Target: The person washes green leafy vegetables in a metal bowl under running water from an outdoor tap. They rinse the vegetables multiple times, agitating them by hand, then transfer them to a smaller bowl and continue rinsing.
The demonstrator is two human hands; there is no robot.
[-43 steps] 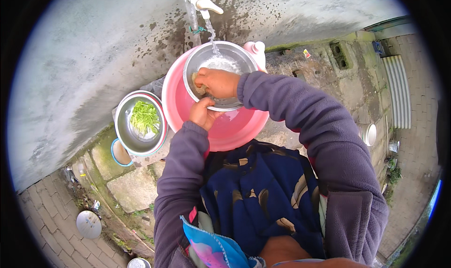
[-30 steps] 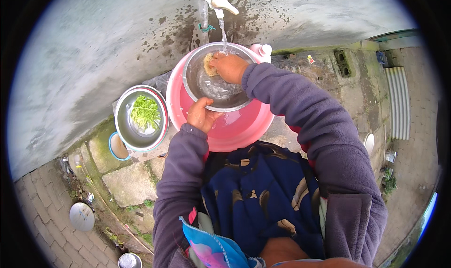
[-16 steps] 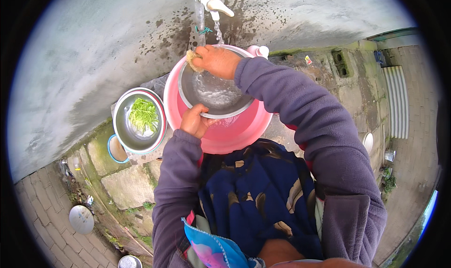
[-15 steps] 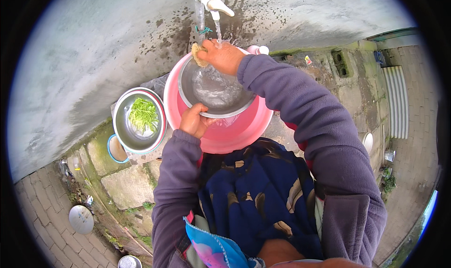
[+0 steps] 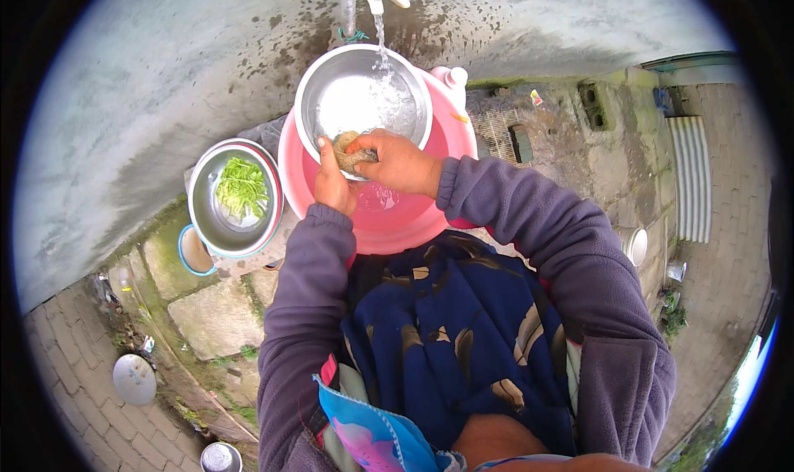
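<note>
Mossy stone ledge (image 5: 217, 316) under the wall carries a pink basin (image 5: 397, 224), w/ a steel bowl of greens (image 5: 234, 197) just left and a small cup (image 5: 195, 253) beside that.

Both arms reach forward and up from the lower edge, sleeved in grey-purple to the wrists, elbows bent and forearms converging ahead of the chest. The left hand (image 5: 332, 182) is raised with its fingers pointing away from the body, thumb side turned inward. The right hand (image 5: 399, 162) lies palm down just beside it, knuckles up, fingers curled in a closed grip, the two hands almost touching.
</note>
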